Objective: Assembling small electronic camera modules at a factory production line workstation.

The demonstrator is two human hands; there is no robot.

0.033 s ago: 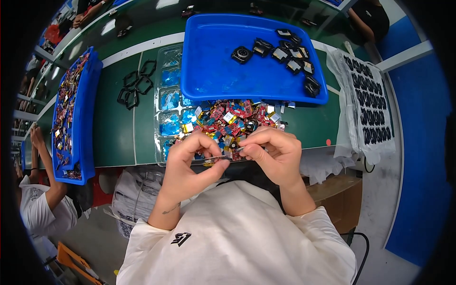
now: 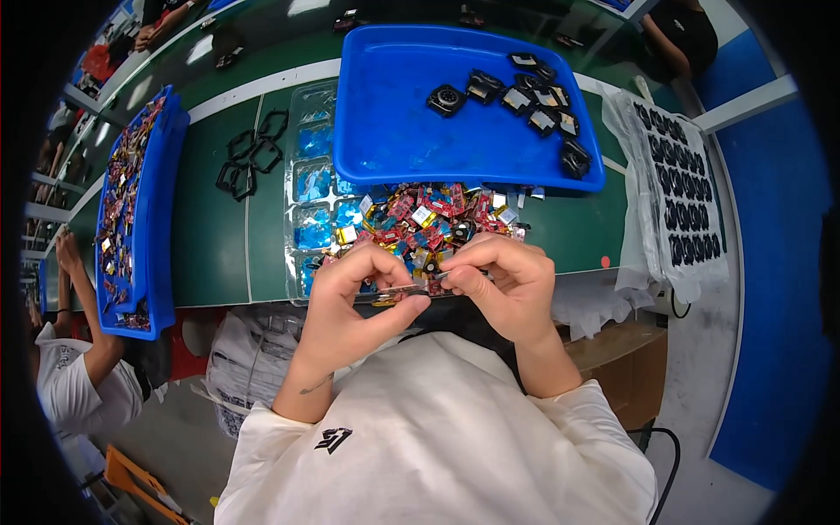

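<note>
My left hand (image 2: 354, 297) is closed, pinching a thin, flat, dark piece (image 2: 401, 290) seen nearly edge-on between thumb and fingers; its exact kind cannot be told. At that piece's right end, the thumb and forefinger of my right hand (image 2: 510, 284) press together on something small and thin, mostly hidden by the fingertips. Just beyond both hands spreads a heap of small red circuit boards (image 2: 437, 210) with silver and yellow parts. The clear plastic tray (image 2: 291, 201), with blue-filmed compartments, reaches out on the heap's left.
Behind the heap, a large blue tray (image 2: 385, 114) holds several black watch-like housings (image 2: 525, 96). Black frames (image 2: 254, 153) lie to its left. A long blue bin (image 2: 166, 175) of boards stands farther left. White trays of black parts (image 2: 682, 184) are at right. Another person (image 2: 87, 376) works at left.
The flat piece in my left hand has tilted slightly, and my left thumb has shifted a little to the right. My right hand has hardly moved.
</note>
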